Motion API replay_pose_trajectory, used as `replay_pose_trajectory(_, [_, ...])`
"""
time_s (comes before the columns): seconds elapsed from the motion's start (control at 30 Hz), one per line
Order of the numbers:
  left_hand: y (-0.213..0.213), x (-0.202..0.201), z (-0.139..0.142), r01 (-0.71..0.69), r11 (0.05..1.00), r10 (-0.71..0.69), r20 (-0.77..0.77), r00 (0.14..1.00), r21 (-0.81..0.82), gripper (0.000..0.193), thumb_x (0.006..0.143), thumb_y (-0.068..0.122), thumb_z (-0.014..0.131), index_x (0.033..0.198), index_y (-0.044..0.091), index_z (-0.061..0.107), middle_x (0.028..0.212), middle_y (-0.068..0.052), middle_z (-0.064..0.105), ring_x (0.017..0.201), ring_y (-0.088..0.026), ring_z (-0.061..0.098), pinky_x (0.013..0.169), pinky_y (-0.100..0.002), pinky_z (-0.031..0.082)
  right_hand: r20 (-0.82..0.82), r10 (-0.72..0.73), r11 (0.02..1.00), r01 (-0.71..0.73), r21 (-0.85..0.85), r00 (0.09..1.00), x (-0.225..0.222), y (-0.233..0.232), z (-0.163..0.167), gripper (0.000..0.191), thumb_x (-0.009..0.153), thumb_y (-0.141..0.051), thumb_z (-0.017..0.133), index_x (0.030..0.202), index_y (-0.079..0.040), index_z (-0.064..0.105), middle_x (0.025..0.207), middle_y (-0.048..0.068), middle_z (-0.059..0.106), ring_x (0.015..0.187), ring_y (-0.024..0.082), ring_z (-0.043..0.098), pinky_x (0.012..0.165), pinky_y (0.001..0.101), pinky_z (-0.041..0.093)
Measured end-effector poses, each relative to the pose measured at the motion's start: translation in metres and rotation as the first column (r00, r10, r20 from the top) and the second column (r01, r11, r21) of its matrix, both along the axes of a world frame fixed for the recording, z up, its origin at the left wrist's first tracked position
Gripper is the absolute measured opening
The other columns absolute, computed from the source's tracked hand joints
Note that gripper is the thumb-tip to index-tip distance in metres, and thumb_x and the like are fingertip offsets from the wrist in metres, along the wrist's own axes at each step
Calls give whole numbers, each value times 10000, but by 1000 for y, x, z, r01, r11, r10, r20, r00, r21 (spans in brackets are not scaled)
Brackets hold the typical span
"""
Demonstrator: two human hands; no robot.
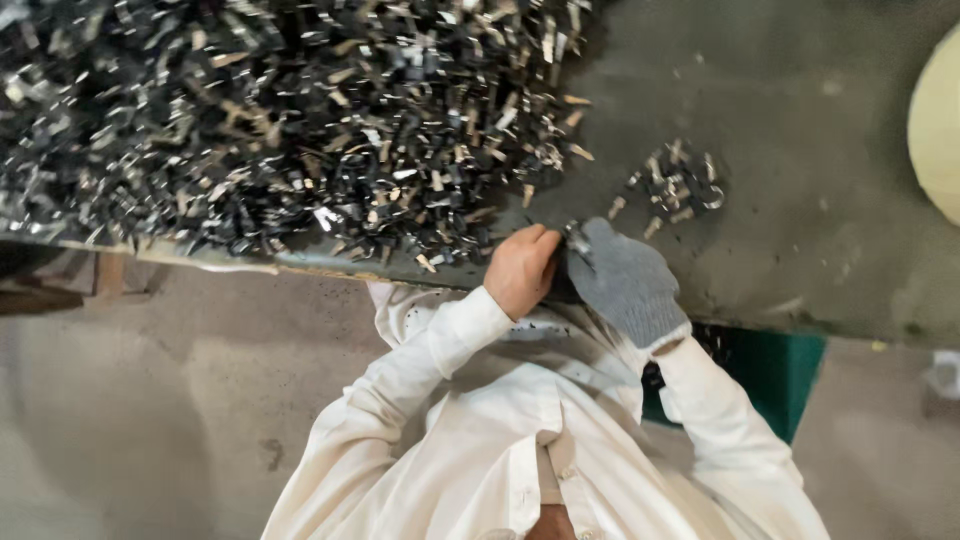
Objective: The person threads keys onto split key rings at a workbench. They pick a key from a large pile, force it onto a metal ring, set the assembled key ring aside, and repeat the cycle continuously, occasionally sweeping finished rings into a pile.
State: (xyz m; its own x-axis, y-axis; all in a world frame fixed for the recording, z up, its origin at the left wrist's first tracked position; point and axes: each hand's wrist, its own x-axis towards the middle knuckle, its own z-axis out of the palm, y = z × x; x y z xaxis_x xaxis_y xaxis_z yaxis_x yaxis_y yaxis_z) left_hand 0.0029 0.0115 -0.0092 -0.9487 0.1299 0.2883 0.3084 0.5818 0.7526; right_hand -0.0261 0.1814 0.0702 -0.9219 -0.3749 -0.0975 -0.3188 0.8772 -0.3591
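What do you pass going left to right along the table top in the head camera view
Big heap of small dark metal pieces → bare left hand → grey-gloved right hand, touching the left → small separate cluster of metal pieces → bare stretch of grey table → pale rounded object at the right edge.

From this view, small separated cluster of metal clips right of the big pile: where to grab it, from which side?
Pick single pieces at the small cluster's near edge, probably from above on the hands' side. The pieces lie flat and loosely spread on the grey tabletop, with bare surface around them, unlike the tangled big pile. The gloved right hand sits closest; the bare left hand is beside it.
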Motion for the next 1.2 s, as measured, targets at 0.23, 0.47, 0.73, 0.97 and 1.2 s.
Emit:
replay_pose_trajectory(0.23, [-1, 0, -5, -113, 990, 114, -10, 993, 83, 201, 844, 51, 733, 1013, 30, 625, 896, -172, 612, 856, -415, 634, 740, -494, 507, 12, 42, 999, -42, -9, 999, 2, 2, -6, 285, 967, -361, 671, 1040, -104, 573, 720, 182, 686, 681, 410, 690, 596, 518, 542])
replay_pose_trajectory(0.47, [-3, -5, 2, -112, 988, 111, 10, 994, 102, 180, 818, 32, 701, 966, 31, 597, 921, -168, 630, 893, -416, 639, 765, -500, 518, 38, 75, 997, -75, 12, 996, -2, -4, -7, 309, 935, -358, 661, 1037, -84, 564, 753, 196, 695, 699, 448, 678, 575, 559, 505])
replay_pose_trajectory(0.73, [-11, -4, 10, -50, 996, 53, -40, 998, 76, 193, 767, 5, 679, 930, 3, 575, 923, -190, 619, 913, -427, 631, 792, -496, 519, -83, 139, 964, -115, 241, 987, 9, -15, 1, 238, 961, -315, 622, 986, -83, 571, 772, 170, 697, 666, 392, 698, 578, 502, 547])
replay_pose_trajectory(0.97, [-1, -12, 12, 8, 979, 10, 85, 996, -203, 169, 681, 14, 687, 843, 19, 640, 924, -184, 638, 905, -393, 654, 832, -452, 542, -157, 178, 960, -136, 243, 971, 19, -9, -7, 264, 958, -327, 613, 1060, -85, 583, 852, 181, 696, 682, 396, 694, 575, 501, 542])
replay_pose_trajectory(1.2, [-8, 1, 13, -7, 995, 7, 0, 1000, -99, 205, 704, -22, 672, 899, 11, 618, 954, -172, 632, 938, -394, 645, 831, -464, 537, 122, 293, 956, -289, -50, 948, -10, 7, -6, 302, 938, -326, 569, 1121, -85, 561, 950, 256, 696, 821, 510, 658, 654, 607, 496])
